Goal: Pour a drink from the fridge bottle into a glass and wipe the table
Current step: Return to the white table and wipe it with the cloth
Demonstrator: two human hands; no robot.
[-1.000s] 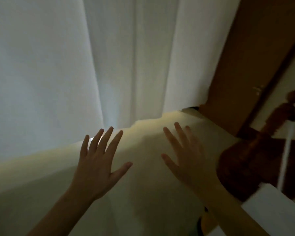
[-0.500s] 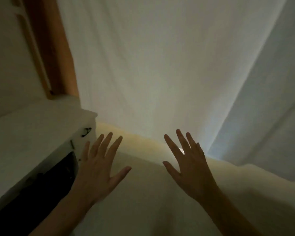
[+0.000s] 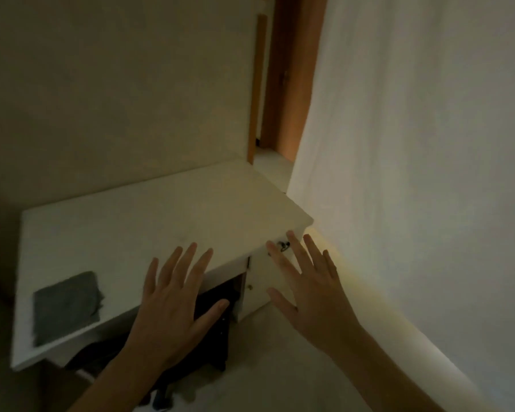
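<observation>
The room is dim. A white table stands against the wall at the left, seen from above. A grey cloth lies flat on its near left part. My left hand hovers over the table's front edge, fingers spread, holding nothing. My right hand is raised just right of the table's corner, also spread and empty. No bottle, glass or fridge is in view.
Something dark sits under the table's front edge, beside a white cabinet door with a small knob. A white curtain fills the right side, glowing along its hem. A wooden door frame rises behind the table.
The view has swung left from the curtain, then the table's edge, to the whole table with the grey cloth. Both hands stay raised and spread in front of me.
</observation>
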